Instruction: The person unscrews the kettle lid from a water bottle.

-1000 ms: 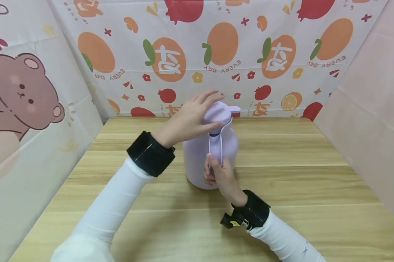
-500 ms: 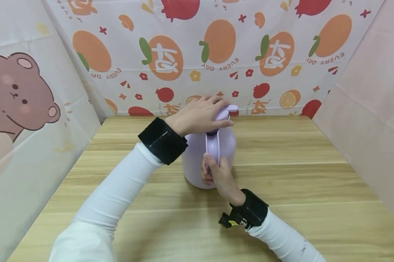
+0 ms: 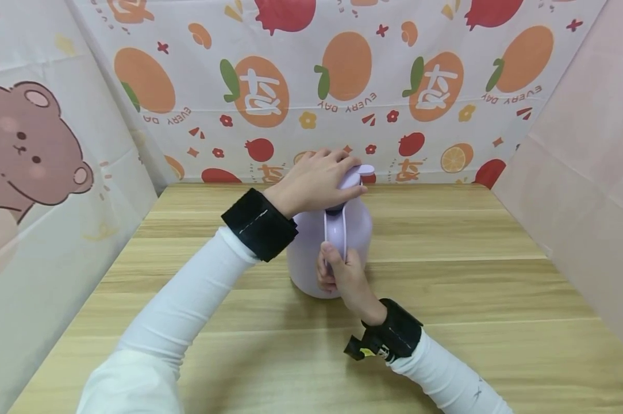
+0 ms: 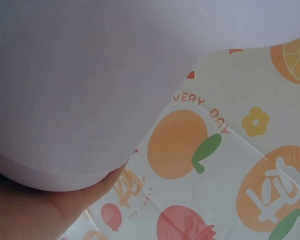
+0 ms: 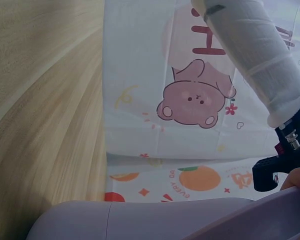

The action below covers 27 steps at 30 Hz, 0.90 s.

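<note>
A lilac thermal jug (image 3: pixel 357 233) stands upright on the wooden table, its handle (image 3: pixel 335 227) facing me. Over its lid (image 3: pixel 350 179) lies my left hand (image 3: pixel 314 185), fingers across the far side and thumb along the near side, gripping it. The lid's small tab (image 3: pixel 366 170) sticks out to the right. Lower down, my right hand (image 3: pixel 349 280) holds the handle, thumb uppermost. In the left wrist view the jug's smooth body (image 4: pixel 80 90) fills the upper left, above part of the left hand (image 4: pixel 50 210). The right wrist view shows the jug's side (image 5: pixel 155 220) along the bottom.
The wooden table (image 3: pixel 456 287) runs back to a fruit-printed cloth (image 3: pixel 311 75). A bear-printed cloth (image 3: pixel 110 184) hangs on the left, and a plain pale cloth (image 3: pixel 580 172) on the right. Each wrist wears a black strap (image 3: pixel 260 224).
My left hand has slid rightward and down onto the lid, its raised fingers lowering over it. The right hand keeps its hold on the handle, and the jug stays in place.
</note>
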Tool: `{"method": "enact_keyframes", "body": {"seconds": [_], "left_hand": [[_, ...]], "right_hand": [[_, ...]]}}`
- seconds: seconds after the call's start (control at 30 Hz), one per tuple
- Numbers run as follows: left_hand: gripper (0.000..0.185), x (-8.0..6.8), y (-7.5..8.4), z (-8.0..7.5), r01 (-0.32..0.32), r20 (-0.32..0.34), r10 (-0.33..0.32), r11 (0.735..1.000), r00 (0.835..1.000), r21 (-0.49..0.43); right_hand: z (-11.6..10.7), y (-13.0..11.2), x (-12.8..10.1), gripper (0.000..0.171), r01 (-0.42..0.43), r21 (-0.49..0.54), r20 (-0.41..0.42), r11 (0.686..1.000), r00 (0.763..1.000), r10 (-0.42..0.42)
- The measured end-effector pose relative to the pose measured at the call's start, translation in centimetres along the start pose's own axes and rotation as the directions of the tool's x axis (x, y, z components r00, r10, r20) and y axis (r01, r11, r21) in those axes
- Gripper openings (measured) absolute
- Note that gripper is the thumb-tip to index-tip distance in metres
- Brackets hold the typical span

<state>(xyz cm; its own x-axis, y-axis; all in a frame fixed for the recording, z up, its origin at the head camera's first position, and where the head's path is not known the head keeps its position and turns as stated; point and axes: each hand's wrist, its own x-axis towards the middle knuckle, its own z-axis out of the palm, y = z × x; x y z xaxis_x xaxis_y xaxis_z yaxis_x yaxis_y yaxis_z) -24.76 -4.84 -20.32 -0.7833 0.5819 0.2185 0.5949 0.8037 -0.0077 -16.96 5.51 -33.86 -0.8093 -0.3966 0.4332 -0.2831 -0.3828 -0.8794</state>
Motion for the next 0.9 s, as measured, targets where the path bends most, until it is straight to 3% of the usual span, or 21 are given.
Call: {"method": "enact_keyframes", "body": {"seconds": [0.47, 0.7, 0.9], "left_hand": [[0.055, -0.1, -0.1, -0.3, -0.024, -0.018, 0.023, 0.999, 1.0, -0.031], [0.054, -0.1, -0.1, -1.0, -0.029, -0.06, 0.026, 0.998, 0.998, -0.048], [0.052, -0.7, -0.4, -1.5, -0.05, -0.116, 0.034, 0.99, 0.993, -0.132]], "right_hand": [[0.1, -0.1, 0.0, 0.046, -0.008, -0.012, -0.003, 1.0, 1.0, 0.008], [0.2, -0.1, -0.1, 0.046, -0.004, -0.004, -0.008, 1.0, 1.0, 0.004], [0.3, -0.2, -0.1, 0.046, -0.007, 0.0, -0.008, 1.0, 1.0, 0.007]]}}
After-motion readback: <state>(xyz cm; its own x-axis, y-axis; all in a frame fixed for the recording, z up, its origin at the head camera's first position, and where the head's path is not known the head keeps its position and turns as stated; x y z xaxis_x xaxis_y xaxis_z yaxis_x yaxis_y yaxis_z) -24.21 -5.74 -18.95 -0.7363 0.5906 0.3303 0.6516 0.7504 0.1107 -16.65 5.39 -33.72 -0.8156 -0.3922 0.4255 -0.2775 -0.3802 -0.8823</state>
